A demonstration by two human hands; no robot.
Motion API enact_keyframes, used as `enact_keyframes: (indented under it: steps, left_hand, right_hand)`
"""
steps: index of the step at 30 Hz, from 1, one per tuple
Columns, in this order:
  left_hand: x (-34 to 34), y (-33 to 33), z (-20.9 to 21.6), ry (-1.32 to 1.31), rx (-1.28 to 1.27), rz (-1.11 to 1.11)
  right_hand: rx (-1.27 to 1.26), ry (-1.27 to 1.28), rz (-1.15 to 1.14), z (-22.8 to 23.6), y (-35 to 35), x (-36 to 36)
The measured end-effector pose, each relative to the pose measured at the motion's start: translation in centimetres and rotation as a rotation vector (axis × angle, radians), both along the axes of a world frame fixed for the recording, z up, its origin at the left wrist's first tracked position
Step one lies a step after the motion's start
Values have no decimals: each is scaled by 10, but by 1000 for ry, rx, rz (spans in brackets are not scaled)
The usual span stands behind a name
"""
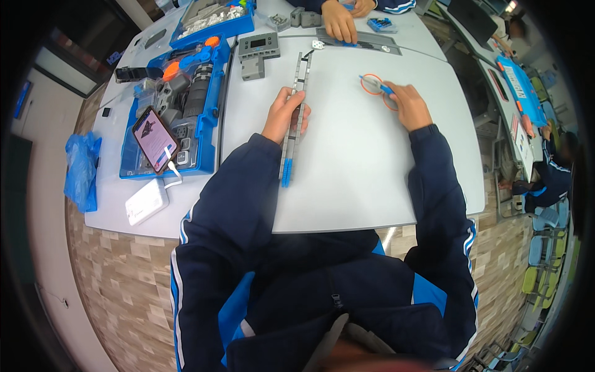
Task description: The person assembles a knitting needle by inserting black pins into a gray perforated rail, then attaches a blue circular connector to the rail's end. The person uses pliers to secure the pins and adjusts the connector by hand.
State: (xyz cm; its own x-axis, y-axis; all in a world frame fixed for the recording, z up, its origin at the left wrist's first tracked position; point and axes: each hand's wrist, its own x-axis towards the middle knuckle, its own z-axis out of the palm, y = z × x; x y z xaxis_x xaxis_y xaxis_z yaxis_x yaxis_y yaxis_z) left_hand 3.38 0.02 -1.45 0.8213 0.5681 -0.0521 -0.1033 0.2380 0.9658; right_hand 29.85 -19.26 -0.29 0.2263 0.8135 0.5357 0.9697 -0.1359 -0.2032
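Observation:
My left hand [283,116] is closed around a long, narrow frame of grey building beams [289,146], held upright in the picture above the table. Blue pieces [287,168] sit at the frame's near end, and its far end reaches toward a small white block [318,44]. To the right, my right hand [411,106] pinches a small blue part [387,89] that has thin orange rings [370,75] by it. Its exact kind cannot be made out. The two hands are apart, with white tabletop [341,142] between them.
At left, a blue parts tray [215,118] holds wheels and grey and orange parts, with a phone [155,137] on it and a white power bank [147,201] nearby. A grey controller [258,53] lies beyond my left hand. Across the table, another person's hand [339,23] touches a grey tray [390,46].

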Motion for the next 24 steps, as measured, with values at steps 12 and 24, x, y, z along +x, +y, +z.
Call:
enact_keyframes:
  steps: [12,24]
  left_hand:
    - [-1,-1,3,8,5,-11]
    - [-1,-2,4,15,20,-15]
  right_hand:
    - [-167,-352,-214,2,96,65]
    - [-92,-217,-196,20,96,63]
